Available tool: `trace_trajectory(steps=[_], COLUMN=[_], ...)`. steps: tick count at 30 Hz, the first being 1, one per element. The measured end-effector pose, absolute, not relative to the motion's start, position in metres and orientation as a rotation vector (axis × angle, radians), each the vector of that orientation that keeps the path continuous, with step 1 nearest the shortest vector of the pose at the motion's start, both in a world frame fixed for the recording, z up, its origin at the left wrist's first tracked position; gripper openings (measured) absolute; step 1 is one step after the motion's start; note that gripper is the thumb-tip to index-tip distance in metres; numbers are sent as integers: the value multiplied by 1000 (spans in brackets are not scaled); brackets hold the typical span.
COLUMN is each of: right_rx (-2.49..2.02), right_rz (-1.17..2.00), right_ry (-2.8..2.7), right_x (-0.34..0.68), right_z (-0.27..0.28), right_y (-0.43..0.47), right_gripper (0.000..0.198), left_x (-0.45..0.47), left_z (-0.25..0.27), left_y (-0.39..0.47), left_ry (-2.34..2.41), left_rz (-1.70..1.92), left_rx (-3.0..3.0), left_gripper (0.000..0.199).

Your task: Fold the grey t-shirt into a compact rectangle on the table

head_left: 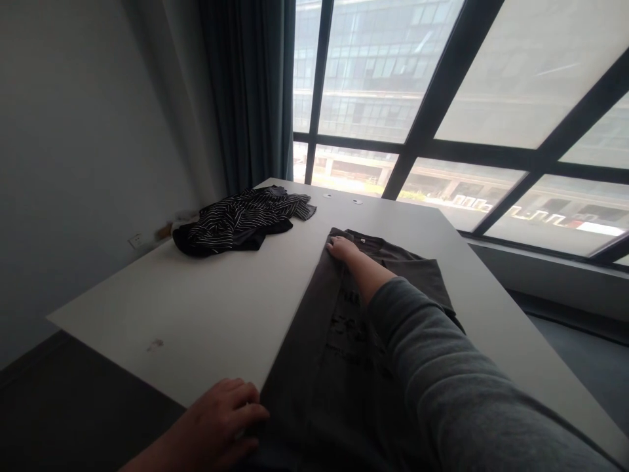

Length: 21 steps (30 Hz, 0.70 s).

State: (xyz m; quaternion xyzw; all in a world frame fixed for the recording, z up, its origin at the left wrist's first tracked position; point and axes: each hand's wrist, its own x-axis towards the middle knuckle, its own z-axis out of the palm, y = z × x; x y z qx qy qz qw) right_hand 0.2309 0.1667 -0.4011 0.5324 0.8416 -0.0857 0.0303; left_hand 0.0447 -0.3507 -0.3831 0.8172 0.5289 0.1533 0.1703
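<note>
A dark grey T-shirt (314, 367) with black print on its front lies on the white table, its collar toward the window. Its left side is folded inward in a long strip. My right hand (343, 249) reaches across to the far left corner by the shoulder, fingers closed on the cloth there. At the near left edge of the shirt is my left hand (223, 419), its fingers bent and closed on the fabric at the hem end. The right forearm in its grey sleeve covers part of the shirt's right half.
A heap of black clothes (236, 223), one with white stripes, lies at the far left of the white table (196, 308). Two small white discs sit near the far edge. Beyond stand a dark curtain (246, 92) and large windows (373, 72); a wall is at left.
</note>
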Motion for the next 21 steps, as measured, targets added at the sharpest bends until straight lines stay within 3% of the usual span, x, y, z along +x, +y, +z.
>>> trace_trajectory(steps=[4,16,21], right_rx=[1694,1935,1842], right_rz=[-314,-355,-143], right_ry=[2517,2392,2608], right_x=[225,223,235], right_z=[-413,-417,-409], right_y=[184,210,190], right_gripper=[73,71,66], left_x=[42,34,33], left_z=[-386,-382,-378], left_y=[-353,-350,-346], left_ry=[1404,1347,1332], left_rz=[462,436,384], left_rx=[2255,1941,2010], left_gripper=[9,24,18])
